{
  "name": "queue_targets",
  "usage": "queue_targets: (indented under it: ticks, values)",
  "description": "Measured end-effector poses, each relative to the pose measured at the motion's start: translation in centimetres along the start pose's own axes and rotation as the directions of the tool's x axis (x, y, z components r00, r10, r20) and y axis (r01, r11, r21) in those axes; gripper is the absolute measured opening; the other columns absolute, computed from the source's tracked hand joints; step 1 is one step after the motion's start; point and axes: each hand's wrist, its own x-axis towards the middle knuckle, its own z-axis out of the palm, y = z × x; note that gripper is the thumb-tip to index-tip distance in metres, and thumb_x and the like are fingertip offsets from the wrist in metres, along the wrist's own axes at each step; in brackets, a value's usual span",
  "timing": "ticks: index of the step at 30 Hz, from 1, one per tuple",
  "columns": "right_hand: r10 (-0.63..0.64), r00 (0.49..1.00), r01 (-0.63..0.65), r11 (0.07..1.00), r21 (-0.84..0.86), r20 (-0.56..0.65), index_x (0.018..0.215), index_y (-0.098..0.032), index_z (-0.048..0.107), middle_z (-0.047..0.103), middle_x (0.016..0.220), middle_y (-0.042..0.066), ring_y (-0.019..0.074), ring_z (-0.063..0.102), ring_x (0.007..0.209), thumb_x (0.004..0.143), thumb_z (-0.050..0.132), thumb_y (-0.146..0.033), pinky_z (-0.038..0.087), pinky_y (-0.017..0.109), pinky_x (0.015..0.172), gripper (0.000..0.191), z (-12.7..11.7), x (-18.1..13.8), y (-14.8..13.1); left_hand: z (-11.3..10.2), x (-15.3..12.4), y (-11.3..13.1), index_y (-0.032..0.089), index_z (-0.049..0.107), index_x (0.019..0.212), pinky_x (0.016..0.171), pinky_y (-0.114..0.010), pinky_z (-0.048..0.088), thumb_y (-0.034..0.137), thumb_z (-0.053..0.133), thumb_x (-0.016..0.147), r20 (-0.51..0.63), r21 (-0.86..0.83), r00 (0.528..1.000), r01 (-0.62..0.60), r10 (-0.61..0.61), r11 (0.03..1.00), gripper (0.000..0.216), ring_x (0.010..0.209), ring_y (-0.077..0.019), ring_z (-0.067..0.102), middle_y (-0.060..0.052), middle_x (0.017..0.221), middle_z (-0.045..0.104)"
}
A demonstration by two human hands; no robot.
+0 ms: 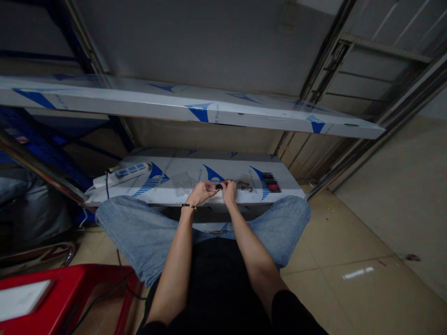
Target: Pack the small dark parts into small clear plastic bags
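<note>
Over the front of the lower shelf (174,197), my two hands meet at a small dark piece (219,186), too small to name. My left hand (202,192), with a beaded bracelet on its wrist, pinches it from the left. From the right, my right hand (229,190) closes its fingers on the same piece. Just right of that hand lie several small metal parts (245,187) in or beside clear plastic. A clear plastic bag (183,180) rests left of my left hand. The fingertips partly cover the dark piece.
A white power strip (131,171) with a dark cable lies on the shelf's left. Farther right is a blurred-out dark and red item (271,182). An upper shelf (223,114) crosses above the hands. A red stool (80,279) holding a white object stands lower left.
</note>
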Motion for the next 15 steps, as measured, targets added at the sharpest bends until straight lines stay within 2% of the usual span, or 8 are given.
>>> queue_targets:
  ticks: [2,6,11,15]
  values:
    - [0.017,1.0,-0.013,0.982,0.191,-0.019,0.097,-0.015,0.07,0.073,0.095,0.013,0.0223,0.066,0.092,0.092,0.056,-0.023,0.048,0.031,0.088,0.017,-1.6,0.8,-1.3,-0.1,-0.2,0.2,0.014,0.067,0.09,0.063,-0.027,0.042,0.041,0.072,0.07,0.03,-0.023,1.0,-0.004,0.005,1.0,0.035,0.065,-0.0159,0.056,0.0,0.07,0.063]
    - [-0.004,0.998,-0.027,0.868,0.495,0.062,0.086,-0.015,0.067,0.073,0.078,0.007,0.0192,0.068,0.072,0.083,0.064,-0.026,0.053,0.029,0.072,0.012,-4.8,1.6,-4.3,-0.1,-0.3,0.8,0.016,0.062,0.083,0.066,-0.027,0.043,0.043,0.07,0.073,0.008,-0.024,0.999,-0.037,0.038,0.999,0.03,0.07,-0.0156,0.054,-0.001,0.075,0.061]
    - [-0.247,0.951,0.085,0.786,0.612,0.185,0.079,-0.016,0.072,0.075,0.079,0.007,0.0196,0.069,0.074,0.072,0.074,-0.03,0.055,0.03,0.075,0.016,-7.7,0.5,-7.9,-0.1,0.0,1.6,0.016,0.061,0.089,0.076,-0.028,0.046,0.037,0.067,0.077,-0.067,-0.023,0.991,-0.116,0.115,0.993,0.025,0.078,-0.0164,0.056,-0.002,0.084,0.063]
    - [-0.284,0.929,0.098,0.806,0.584,0.236,0.079,-0.015,0.075,0.075,0.076,0.007,0.0193,0.068,0.072,0.075,0.072,-0.027,0.054,0.03,0.074,0.014,-9.1,-0.2,-9.4,-0.3,0.2,2.1,0.014,0.064,0.097,0.078,-0.028,0.047,0.036,0.067,0.079,-0.071,-0.093,0.985,-0.161,0.155,0.982,0.029,0.08,-0.0167,0.059,-0.004,0.087,0.066]
